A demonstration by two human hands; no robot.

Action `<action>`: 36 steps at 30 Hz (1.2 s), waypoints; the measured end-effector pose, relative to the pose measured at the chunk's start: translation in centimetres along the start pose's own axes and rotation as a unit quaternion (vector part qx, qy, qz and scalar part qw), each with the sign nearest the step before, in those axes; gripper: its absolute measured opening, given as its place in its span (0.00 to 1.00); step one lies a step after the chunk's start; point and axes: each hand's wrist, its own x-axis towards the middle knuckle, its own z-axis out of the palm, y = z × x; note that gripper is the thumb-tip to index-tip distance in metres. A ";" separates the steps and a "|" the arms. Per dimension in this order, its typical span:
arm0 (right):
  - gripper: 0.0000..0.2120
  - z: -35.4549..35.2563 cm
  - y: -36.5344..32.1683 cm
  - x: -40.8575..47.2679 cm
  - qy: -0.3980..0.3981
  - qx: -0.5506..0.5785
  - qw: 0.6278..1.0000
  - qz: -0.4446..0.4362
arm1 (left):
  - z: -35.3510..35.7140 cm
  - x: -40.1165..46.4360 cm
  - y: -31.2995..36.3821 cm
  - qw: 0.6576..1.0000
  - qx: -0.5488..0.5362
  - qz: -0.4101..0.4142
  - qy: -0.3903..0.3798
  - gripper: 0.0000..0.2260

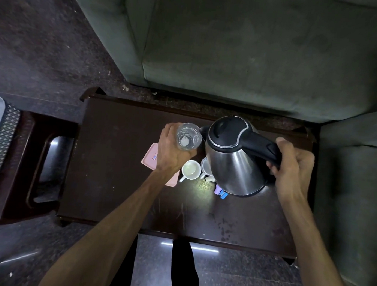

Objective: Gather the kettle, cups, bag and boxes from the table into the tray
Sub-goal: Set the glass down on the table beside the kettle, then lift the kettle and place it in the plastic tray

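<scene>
Head view, kettle (235, 166): steel, above the dark table (118, 182), right hand (293, 168) curled round its black handle.
Glass cup (188, 137): gripped by left hand (173, 150).
White cups (191, 170): on table, beside pink box (150, 160).

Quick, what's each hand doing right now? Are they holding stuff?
Left hand: fingers curled round a clear glass.
Right hand: gripping the kettle by its black handle.

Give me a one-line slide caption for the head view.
Left hand holds a clear glass, right hand grips the kettle handle above the dark table.
</scene>
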 end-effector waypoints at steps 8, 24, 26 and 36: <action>0.26 0.1 0.6 -2.6 0.055 0.120 0.991 0.008 | 1.6 1.0 -1.8 1.000 0.019 -0.015 0.001 0.31; 0.19 1.7 1.6 -3.3 0.074 0.177 0.981 -0.003 | 3.4 2.3 -3.7 0.995 0.059 -0.051 -0.057 0.32; 0.18 1.9 1.6 -3.4 0.079 0.178 0.981 -0.002 | 3.5 2.2 -3.9 0.994 0.066 -0.057 -0.068 0.32; 0.18 3.4 0.0 -4.0 0.066 0.188 0.980 -0.021 | 2.0 1.3 -3.5 0.998 0.029 -0.030 -0.048 0.43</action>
